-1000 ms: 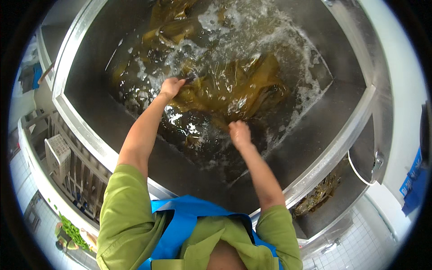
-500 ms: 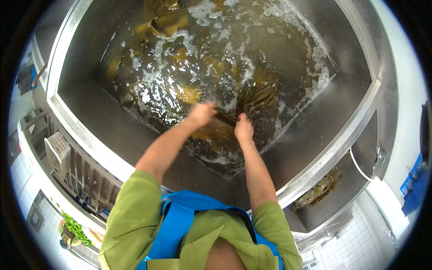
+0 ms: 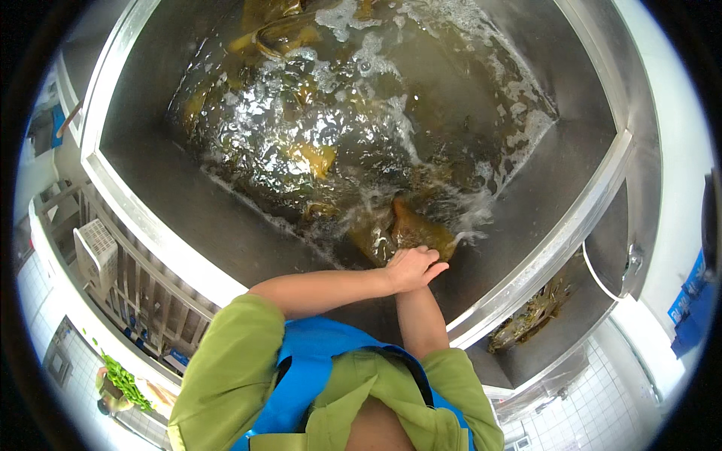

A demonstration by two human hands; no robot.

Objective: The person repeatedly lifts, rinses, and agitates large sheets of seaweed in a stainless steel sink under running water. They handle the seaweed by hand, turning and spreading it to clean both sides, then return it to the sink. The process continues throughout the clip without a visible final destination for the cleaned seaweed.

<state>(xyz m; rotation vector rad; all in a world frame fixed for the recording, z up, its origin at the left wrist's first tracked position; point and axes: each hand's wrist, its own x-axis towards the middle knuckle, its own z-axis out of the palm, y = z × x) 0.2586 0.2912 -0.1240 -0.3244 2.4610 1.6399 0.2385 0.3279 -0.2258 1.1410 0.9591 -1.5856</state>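
Note:
My left hand (image 3: 414,268) reaches across to the right at the near corner of a deep steel sink (image 3: 203,214). Its fingers are curled at the near edge of a broad, limp brown-green leaf (image 3: 421,229). Part of that leaf rises out of the murky, foamy water (image 3: 451,98). My right forearm (image 3: 421,319) comes up beneath my left wrist, and my right hand is mostly hidden behind the left one, close to the same leaf. More soaked leaves float in the sink, with a yellowish one (image 3: 316,158) near the middle and brownish ones (image 3: 282,37) at the far left.
To the right, a second steel basin (image 3: 594,301) holds a heap of wet leaf scraps (image 3: 530,319) beside a white hose (image 3: 599,274). A white plastic basket (image 3: 95,248) sits on a slatted rack at the left. Lower left, a person (image 3: 111,395) is near green vegetables (image 3: 124,379).
Both hands have drawn back toward my body, bringing the leaf to the near corner. My left hand has crossed over the right. The water has streaked toward that corner.

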